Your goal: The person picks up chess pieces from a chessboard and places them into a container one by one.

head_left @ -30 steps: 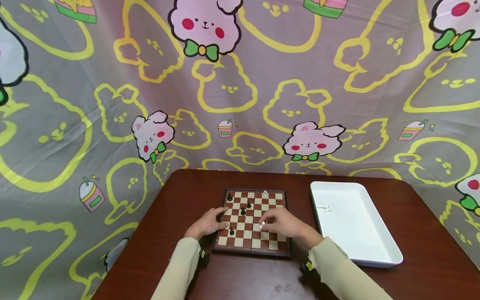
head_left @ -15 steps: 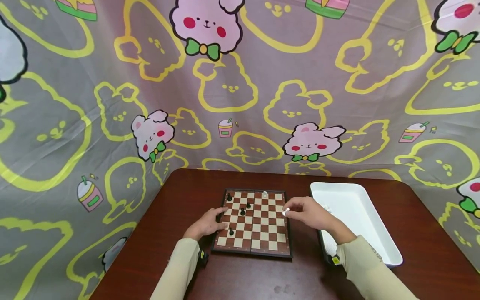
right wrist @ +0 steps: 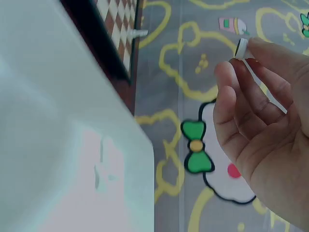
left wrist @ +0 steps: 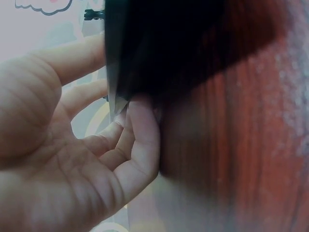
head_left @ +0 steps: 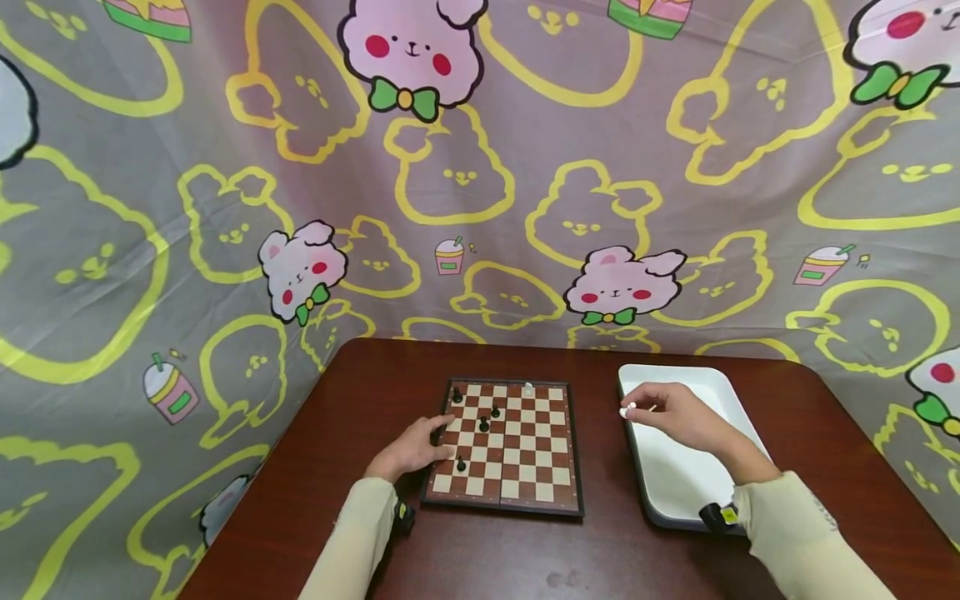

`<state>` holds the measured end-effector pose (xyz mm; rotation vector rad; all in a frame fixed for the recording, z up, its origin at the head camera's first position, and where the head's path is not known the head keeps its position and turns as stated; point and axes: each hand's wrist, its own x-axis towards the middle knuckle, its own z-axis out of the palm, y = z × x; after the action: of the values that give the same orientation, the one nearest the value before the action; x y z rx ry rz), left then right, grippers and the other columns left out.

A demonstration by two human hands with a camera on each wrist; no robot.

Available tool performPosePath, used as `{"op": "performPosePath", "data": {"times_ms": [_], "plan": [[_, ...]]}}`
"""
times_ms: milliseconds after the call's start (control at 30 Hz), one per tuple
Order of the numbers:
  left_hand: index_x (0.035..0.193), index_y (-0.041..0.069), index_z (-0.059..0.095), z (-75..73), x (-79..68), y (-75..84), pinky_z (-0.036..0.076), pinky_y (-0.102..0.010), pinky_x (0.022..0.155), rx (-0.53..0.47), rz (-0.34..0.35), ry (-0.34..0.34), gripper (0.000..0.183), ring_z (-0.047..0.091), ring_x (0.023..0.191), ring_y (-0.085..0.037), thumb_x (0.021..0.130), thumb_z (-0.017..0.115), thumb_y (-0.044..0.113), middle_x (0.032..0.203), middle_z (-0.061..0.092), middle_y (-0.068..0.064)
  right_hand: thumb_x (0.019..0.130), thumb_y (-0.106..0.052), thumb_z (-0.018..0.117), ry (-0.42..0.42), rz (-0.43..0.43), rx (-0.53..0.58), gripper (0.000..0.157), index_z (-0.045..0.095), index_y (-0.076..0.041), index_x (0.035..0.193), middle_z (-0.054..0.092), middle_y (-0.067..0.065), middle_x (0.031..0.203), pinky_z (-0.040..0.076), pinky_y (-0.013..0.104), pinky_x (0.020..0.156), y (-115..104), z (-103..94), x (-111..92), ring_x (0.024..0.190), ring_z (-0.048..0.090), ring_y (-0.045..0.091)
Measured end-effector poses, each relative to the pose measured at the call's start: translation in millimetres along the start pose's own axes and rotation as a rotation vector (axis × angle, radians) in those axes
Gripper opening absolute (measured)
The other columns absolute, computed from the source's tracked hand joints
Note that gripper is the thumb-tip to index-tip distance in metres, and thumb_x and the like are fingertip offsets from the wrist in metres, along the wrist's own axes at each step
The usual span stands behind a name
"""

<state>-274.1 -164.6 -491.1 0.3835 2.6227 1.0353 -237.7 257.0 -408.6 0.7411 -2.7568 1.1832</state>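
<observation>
My left hand (head_left: 411, 448) grips the left edge of a brown-and-cream chessboard (head_left: 536, 454). Its thumb and index finger lie on top, while in the left wrist view other fingers curl under the dark edge. Between fingertips and thumb, my right hand (head_left: 678, 414) pinches a white chess piece (head_left: 627, 411) over the left rim of a white tray (head_left: 675, 492). The right wrist view shows the dark underside of that piece (right wrist: 241, 49). Several black chess pieces stand on the board's left half, one black piece (head_left: 483, 425) near its middle. A white piece (head_left: 528, 388) stands at the far edge.
White pieces (right wrist: 104, 176) lie inside the tray, blurred in the right wrist view and mostly hidden by my right hand in the head view. Board and tray rest on a dark red-brown table (head_left: 495, 554). A patterned cloth (head_left: 480, 192) hangs behind and at the sides.
My right hand has lifted a white piece from the board's right half and carried it right, to the tray. My left hand stays at the board's left edge.
</observation>
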Motion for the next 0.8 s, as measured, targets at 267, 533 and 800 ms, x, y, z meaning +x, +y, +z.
{"op": "performPosePath", "data": {"times_ms": [267,533,800], "plan": [[0.132,0.014,0.042,-0.1,-0.4,1.3,0.031,-0.048,0.090,0.005,-0.005,0.009,0.058,0.029,0.120,-0.036,0.080,0.066,0.022,0.132,0.029,-0.025,0.081,-0.020,0.065,0.001,0.018,-0.058,0.012,0.065,-0.010,0.088,0.062,0.002,0.076,0.044,0.025,0.059,19,-19.5,-18,0.069,0.055,0.009],[0.133,0.015,0.041,0.3,-1.1,0.9,0.031,-0.048,0.090,0.008,-0.008,0.010,0.058,0.028,0.120,-0.037,0.081,0.065,0.023,0.132,0.029,-0.025,0.081,-0.021,0.064,-0.035,0.101,-0.094,0.007,0.064,-0.017,0.086,0.060,-0.003,0.075,0.043,0.025,0.060,39,-27.0,-26,0.070,0.053,0.010],[0.133,0.014,0.041,-0.8,-2.1,0.7,0.030,-0.049,0.091,0.002,0.005,0.003,0.058,0.025,0.122,-0.038,0.081,0.065,0.023,0.134,0.026,-0.026,0.081,-0.019,0.065,-0.057,0.100,-0.147,0.011,0.065,-0.010,0.087,0.057,-0.007,0.072,0.041,0.024,0.059,54,-26.9,-31,0.068,0.051,0.007]]}}
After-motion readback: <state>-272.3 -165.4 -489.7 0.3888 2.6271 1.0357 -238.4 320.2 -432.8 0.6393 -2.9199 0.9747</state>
